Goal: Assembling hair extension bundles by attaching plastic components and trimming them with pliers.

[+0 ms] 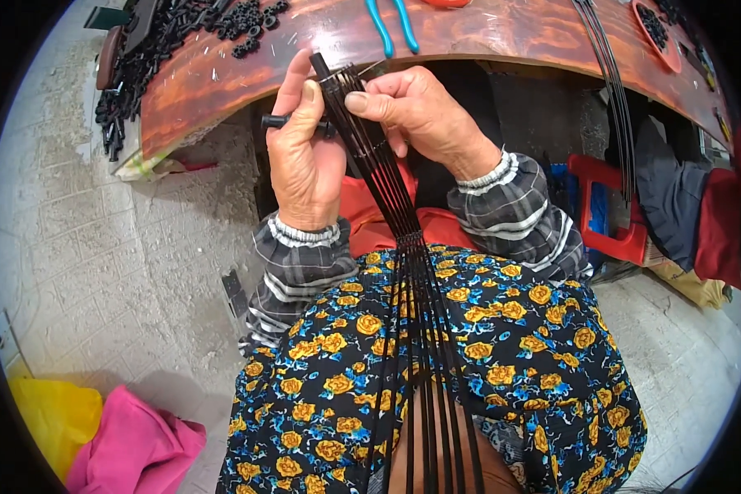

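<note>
black rods (411,240) cut off below, pink cloth (140,445) too, blue handles (407,28) cropped above

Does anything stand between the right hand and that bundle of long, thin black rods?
Nothing visible does: the bare right hand has its thumb on the bundle of long, thin black rods, near its far end. The bare left hand is on the bundle's other side.

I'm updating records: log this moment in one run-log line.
left hand: holds black peg, touches umbrella frame | right hand: at its ribs | wooden table: teal tool handles
</note>
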{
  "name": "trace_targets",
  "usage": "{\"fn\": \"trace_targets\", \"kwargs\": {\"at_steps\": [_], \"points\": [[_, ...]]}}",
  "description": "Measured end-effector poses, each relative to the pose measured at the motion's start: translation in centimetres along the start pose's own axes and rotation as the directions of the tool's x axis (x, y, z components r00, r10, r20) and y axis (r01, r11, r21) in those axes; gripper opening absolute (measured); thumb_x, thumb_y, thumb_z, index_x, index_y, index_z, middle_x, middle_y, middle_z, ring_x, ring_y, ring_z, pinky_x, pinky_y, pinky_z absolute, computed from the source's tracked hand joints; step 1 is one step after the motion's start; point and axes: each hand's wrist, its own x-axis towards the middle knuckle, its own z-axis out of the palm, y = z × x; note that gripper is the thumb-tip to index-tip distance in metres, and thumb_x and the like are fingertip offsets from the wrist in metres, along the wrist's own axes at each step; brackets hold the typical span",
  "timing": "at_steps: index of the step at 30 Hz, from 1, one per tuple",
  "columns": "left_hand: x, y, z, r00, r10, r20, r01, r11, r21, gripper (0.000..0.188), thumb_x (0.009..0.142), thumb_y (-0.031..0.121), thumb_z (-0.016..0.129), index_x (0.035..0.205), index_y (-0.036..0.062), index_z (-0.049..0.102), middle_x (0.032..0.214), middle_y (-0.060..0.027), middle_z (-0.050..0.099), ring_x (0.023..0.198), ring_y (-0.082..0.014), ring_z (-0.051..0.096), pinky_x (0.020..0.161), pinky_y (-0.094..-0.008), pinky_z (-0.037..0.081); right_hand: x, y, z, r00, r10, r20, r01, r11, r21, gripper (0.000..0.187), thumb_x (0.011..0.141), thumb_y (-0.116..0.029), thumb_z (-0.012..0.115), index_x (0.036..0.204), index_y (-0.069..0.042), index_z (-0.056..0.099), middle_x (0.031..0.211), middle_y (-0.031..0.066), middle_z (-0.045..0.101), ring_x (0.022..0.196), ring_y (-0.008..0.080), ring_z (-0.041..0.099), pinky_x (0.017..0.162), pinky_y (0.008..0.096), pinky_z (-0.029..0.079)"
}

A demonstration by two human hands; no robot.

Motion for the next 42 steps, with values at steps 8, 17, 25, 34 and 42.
{"fn": "trace_targets", "kwargs": {"at_steps": [8, 17, 25, 34, 42], "points": [[1.0, 0.6, 1.4, 0.987, 0.155, 0.035, -0.156, 0.902, 0.403, 0.040, 0.095, 0.006, 0.047, 0.134, -0.0057, 0.045, 0.128, -0.0097, 0.053, 0.116, -0.0161, 0.049, 0.102, -0.0301, 0.036, -0.1, -2.7, 0.2, 0.996, -0.004, -0.089, -0.005, 0.996, -0.091, 0.022, 0.085, -0.021, 0.069, 0.074, -0.007, 0.056, 0.062, -0.0030, 0.053, 0.042, 0.0043, 0.047, 0.037, 0.0189, 0.037], [-0.9, -0.2, -0.4, 0.998, 0.043, -0.052, -0.039, 0.996, 0.084, 0.049, 0.093, 0.003, 0.054, 0.140, 0.0041, 0.040, 0.105, -0.0062, 0.062, 0.094, -0.0146, 0.059, 0.088, -0.0302, 0.048, -0.6, -0.3, 1.1, 0.998, -0.013, 0.056, 0.014, 1.000, -0.017, 0.064, 0.084, -0.025, 0.070, 0.139, -0.007, 0.043, 0.086, -0.0028, 0.061, 0.046, 0.0023, 0.041, 0.038, 0.0180, 0.032], [0.8, 0.8, -0.4, 0.992, -0.074, 0.101, 0.075, 0.997, -0.004, 0.049, 0.093, 0.002, 0.054, 0.141, 0.0055, 0.040, 0.119, -0.0057, 0.058, 0.102, -0.0118, 0.055, 0.089, -0.0281, 0.044, 0.6, -0.7, 0.2, 1.000, -0.026, 0.012, 0.026, 1.000, -0.002, 0.059, 0.084, -0.025, 0.070, 0.136, -0.008, 0.048, 0.084, -0.0039, 0.062, 0.043, 0.0009, 0.038, 0.038, 0.0173, 0.030], [2.2, 0.3, -1.4, 0.972, -0.144, 0.185, 0.150, 0.989, -0.019, 0.063, 0.079, -0.010, 0.056, 0.138, -0.0029, 0.038, 0.117, -0.0110, 0.059, 0.107, -0.0208, 0.057, 0.094, -0.0324, 0.044, 0.6, -0.7, -0.9, 0.998, -0.008, 0.062, 0.007, 1.000, 0.013, 0.051, 0.084, -0.026, 0.070, 0.132, -0.013, 0.055, 0.071, -0.0090, 0.054, 0.043, -0.0003, 0.037, 0.038, 0.0163, 0.028], [1.4, 0.8, -1.6, 0.980, -0.183, 0.075, 0.184, 0.983, -0.012, 0.068, 0.079, -0.013, 0.054, 0.143, 0.0007, 0.034, 0.110, -0.0053, 0.057, 0.090, -0.0113, 0.055, 0.082, -0.0246, 0.044, 0.1, -0.9, -0.1, 0.999, -0.008, 0.045, 0.014, 0.991, -0.137, 0.053, 0.086, -0.025, 0.068, 0.136, -0.016, 0.051, 0.068, -0.0080, 0.054, 0.042, 0.0009, 0.036, 0.037, 0.0180, 0.026]]}}
